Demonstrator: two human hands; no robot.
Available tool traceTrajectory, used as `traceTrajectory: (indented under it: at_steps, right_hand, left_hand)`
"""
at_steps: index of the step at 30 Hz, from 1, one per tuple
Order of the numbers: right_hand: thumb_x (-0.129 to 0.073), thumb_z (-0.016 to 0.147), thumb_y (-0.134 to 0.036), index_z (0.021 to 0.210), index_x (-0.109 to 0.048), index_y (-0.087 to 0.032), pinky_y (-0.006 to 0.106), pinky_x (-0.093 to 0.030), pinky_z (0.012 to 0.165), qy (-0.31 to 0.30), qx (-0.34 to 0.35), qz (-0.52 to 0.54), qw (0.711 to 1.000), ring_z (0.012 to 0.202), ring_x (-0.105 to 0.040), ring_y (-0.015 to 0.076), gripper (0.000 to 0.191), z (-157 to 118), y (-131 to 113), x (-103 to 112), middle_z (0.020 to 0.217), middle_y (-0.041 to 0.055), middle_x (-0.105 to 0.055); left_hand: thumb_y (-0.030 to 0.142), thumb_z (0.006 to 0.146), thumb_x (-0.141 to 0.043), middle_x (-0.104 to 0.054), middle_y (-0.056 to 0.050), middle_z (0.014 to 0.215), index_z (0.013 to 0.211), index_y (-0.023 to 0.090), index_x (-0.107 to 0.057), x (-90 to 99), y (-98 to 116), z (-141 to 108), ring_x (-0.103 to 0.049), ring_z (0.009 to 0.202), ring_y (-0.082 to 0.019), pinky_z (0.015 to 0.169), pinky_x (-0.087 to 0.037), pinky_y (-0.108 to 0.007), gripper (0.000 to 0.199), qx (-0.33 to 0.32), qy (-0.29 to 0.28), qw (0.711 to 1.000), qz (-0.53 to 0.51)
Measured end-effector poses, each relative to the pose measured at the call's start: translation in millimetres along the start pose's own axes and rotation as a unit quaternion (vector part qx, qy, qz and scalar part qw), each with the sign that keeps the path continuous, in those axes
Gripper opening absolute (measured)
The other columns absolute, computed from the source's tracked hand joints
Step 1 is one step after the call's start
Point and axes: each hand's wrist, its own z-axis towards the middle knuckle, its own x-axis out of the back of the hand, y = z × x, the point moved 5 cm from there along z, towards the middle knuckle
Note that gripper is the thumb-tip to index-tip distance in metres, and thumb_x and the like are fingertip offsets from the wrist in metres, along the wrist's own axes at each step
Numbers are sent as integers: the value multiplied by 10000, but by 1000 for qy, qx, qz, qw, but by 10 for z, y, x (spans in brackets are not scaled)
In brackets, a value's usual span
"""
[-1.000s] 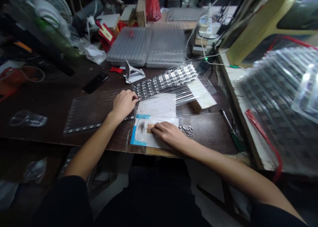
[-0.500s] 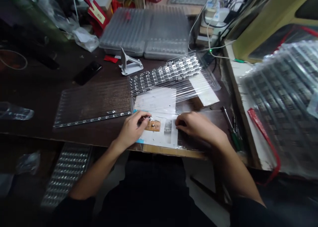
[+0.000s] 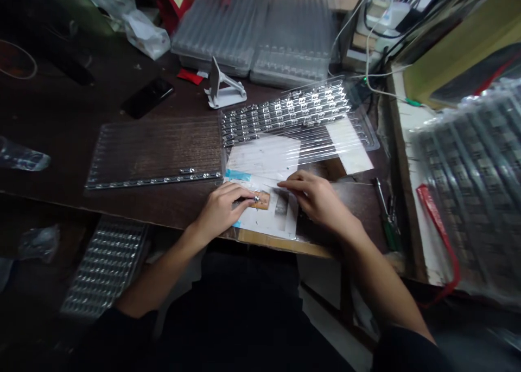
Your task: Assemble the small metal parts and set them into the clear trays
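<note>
My left hand (image 3: 223, 206) pinches a small metal part (image 3: 256, 198) between thumb and fingertips, over the left side of a brown block (image 3: 263, 200). The block lies on a white sheet (image 3: 264, 225) near the table's front edge. To the right, my right hand (image 3: 311, 193) has its thumb and index finger pressed together above the sheet; a thin line seems to run from the fingertips, but what they hold is too small to name. A grey rectangular piece (image 3: 281, 205) lies between the block and my right hand.
Behind the sheet is a clear tray (image 3: 285, 111) with rows of metal parts. Another clear tray (image 3: 154, 149) lies left, with a row along its front. A phone (image 3: 148, 97), white stand (image 3: 225, 93) and green-handled screwdriver (image 3: 388, 228) are around.
My left hand has brought the metal part over the block. My right hand has moved up and left, from beside the sheet to above it. The camera view has shifted.
</note>
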Motion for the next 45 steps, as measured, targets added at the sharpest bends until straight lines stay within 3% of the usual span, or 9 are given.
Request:
traceTrajectory:
  at_steps: [6, 12, 14, 18, 26, 29, 33, 38, 45]
  right_hand:
    - [-493, 895, -123, 1046, -739, -169, 298, -532, 767, -20, -28, -43, 998, 840, -675, 200, 292, 54, -68, -411, 989, 107, -722]
    - [-478, 909, -131, 1017, -699, -162, 333, -543, 791, 16, 36, -5, 999, 867, -647, 209, 249, 96, -169, -516, 944, 109, -689]
    - [-467, 926, -131, 1034, -685, -176, 332, -546, 788, 16, 79, 6, 997, 872, -635, 202, 248, 87, -211, -542, 944, 101, -678]
    - [-439, 977, -154, 1129, -656, -163, 349, -537, 772, -16, 135, -115, 984, 894, -601, 220, 265, 41, -288, -607, 997, 123, -665]
    - [-440, 983, -124, 1099, -669, -131, 355, -528, 758, -76, 145, -233, 959, 890, -596, 233, 256, 25, -416, -654, 980, 129, -660]
    - [-481, 977, -148, 1182, -648, -170, 325, -521, 764, -79, 119, -173, 974, 919, -615, 217, 266, 39, -381, -571, 1035, 111, -665]
    - [-548, 958, -247, 1099, -686, -193, 267, -486, 704, -49, 13, -96, 994, 848, -647, 172, 204, -4, -137, -174, 1049, 81, -687]
    - [-660, 861, -309, 903, -724, -230, 267, -405, 614, -113, -147, -171, 968, 731, -654, 185, 110, -148, 291, 201, 839, 23, -734]
    - [-611, 854, -248, 826, -702, -215, 266, -403, 606, -136, -139, -161, 968, 682, -643, 180, 101, -181, 352, 180, 784, 32, -726]
  left_hand:
    - [254, 928, -603, -736, -54, 935, 928, 218, -696, -35, 9, -4, -667, 910, -205, 852, -512, -370, 100, -8, -15, 1000, -2]
    - [271, 935, -584, -728, -53, 959, 924, 211, -669, 148, -52, -42, -657, 959, -212, 897, -494, -363, 105, 65, 96, 993, 31]
    - [270, 928, -594, -727, -45, 985, 945, 218, -667, 142, -71, -74, -644, 953, -221, 884, -474, -370, 91, 71, 57, 993, 72]
    - [276, 918, -611, -720, -34, 1057, 1000, 240, -665, 98, -88, -125, -617, 979, -237, 863, -437, -374, 105, 70, -9, 989, 127]
    - [271, 929, -588, -717, -48, 1029, 1004, 212, -649, 122, -102, -93, -633, 978, -232, 888, -454, -364, 113, 99, 52, 988, 109]
    - [278, 926, -588, -714, -51, 1006, 1001, 211, -643, 121, -40, -52, -637, 960, -228, 882, -467, -360, 114, 101, 76, 986, 107]
    - [268, 915, -611, -712, -45, 959, 964, 202, -643, 27, 112, 32, -637, 917, -212, 852, -465, -348, 87, 61, 87, 991, 81]
    - [264, 891, -660, -716, -30, 881, 909, 199, -665, -134, 219, 102, -624, 851, -198, 811, -447, -342, 67, 9, 46, 997, 58]
    - [241, 879, -675, -722, -21, 905, 886, 210, -669, -171, 185, 103, -625, 879, -195, 829, -430, -348, 32, 15, 14, 998, 61]
